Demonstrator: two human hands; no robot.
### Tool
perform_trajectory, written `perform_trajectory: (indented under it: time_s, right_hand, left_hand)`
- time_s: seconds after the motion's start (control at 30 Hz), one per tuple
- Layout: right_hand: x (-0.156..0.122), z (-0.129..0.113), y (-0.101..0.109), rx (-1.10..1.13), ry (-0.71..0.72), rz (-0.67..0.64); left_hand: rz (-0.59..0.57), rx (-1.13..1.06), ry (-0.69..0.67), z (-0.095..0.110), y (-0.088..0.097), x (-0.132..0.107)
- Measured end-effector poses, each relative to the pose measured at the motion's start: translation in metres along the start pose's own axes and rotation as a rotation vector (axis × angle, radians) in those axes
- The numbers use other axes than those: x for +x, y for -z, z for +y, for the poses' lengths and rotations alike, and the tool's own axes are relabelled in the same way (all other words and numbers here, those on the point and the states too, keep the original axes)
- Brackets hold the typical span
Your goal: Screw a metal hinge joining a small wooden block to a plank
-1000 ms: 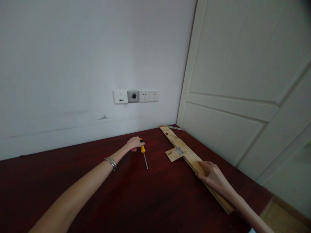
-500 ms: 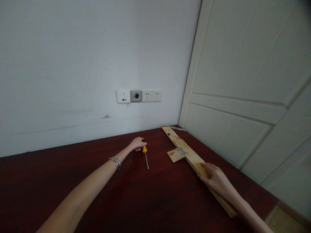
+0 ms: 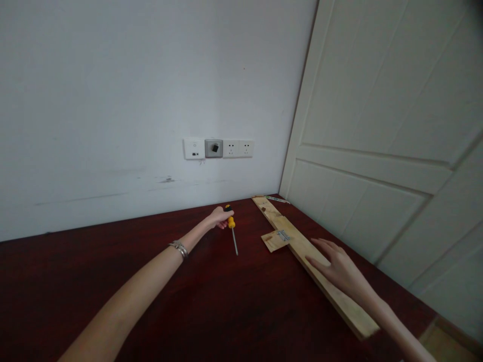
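My left hand (image 3: 220, 217) is closed around the yellow and black handle of a screwdriver (image 3: 231, 222), whose metal shaft points down toward me. To the right, my right hand (image 3: 339, 264) hovers over a long wooden board (image 3: 328, 276), fingers spread and holding nothing. Jutting from the board's left side is a small square wooden piece (image 3: 272, 242), with a metal hinge (image 3: 283, 235) lying across the join between the two. Another narrow wooden strip (image 3: 264, 205) extends from the board's far end toward the wall.
Everything rests on a dark red tabletop (image 3: 196, 301). A thin pale strip with markings (image 3: 277, 199) lies in the back corner. Wall sockets (image 3: 238, 148) sit on the white wall behind, and a white panelled door or cabinet side (image 3: 358, 181) borders the right edge.
My right hand has lifted off the board and opened. My left hand has moved slightly right and up with the screwdriver. The view has shifted a little.
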State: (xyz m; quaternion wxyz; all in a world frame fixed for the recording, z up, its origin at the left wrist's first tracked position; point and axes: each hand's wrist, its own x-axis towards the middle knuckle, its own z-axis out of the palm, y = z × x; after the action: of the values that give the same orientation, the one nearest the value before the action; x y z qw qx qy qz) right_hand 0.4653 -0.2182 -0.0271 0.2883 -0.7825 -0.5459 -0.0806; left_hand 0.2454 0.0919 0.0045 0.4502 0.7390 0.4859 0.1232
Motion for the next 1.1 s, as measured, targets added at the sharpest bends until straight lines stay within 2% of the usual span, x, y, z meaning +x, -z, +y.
perform_trajectory:
  time_s: [0.1,0.17,0.27,0.4,0.53,0.73,0.93,1.1]
  right_hand:
    - [0.030,-0.039,0.014,0.180,-0.002,0.001]
    - [0.050,-0.067,0.014,0.242,0.009,-0.046]
    - [0.073,-0.101,0.003,0.263,0.074,-0.103]
    - [0.090,-0.125,-0.016,0.200,0.054,-0.149]
    - [0.099,-0.134,-0.027,0.148,0.049,-0.128]
    - [0.105,-0.130,-0.037,0.072,0.012,-0.095]
    - [0.104,-0.129,-0.036,0.125,-0.035,-0.102]
    - [0.109,-0.124,-0.035,0.135,-0.050,-0.095]
  left_hand:
    - [-0.028,-0.046,-0.051,0.017,-0.008,-0.008]
    - [-0.051,-0.063,-0.083,0.028,-0.015,-0.016]
    - [-0.084,-0.077,-0.130,0.043,-0.027,-0.028]
    - [-0.102,-0.096,-0.182,0.054,-0.041,-0.040]
    - [-0.095,-0.111,-0.227,0.057,-0.047,-0.042]
    - [-0.101,-0.136,-0.240,0.057,-0.049,-0.046]
    - [-0.125,-0.195,-0.218,0.058,-0.049,-0.050]
    - [-0.107,-0.206,-0.272,0.060,-0.050,-0.048]
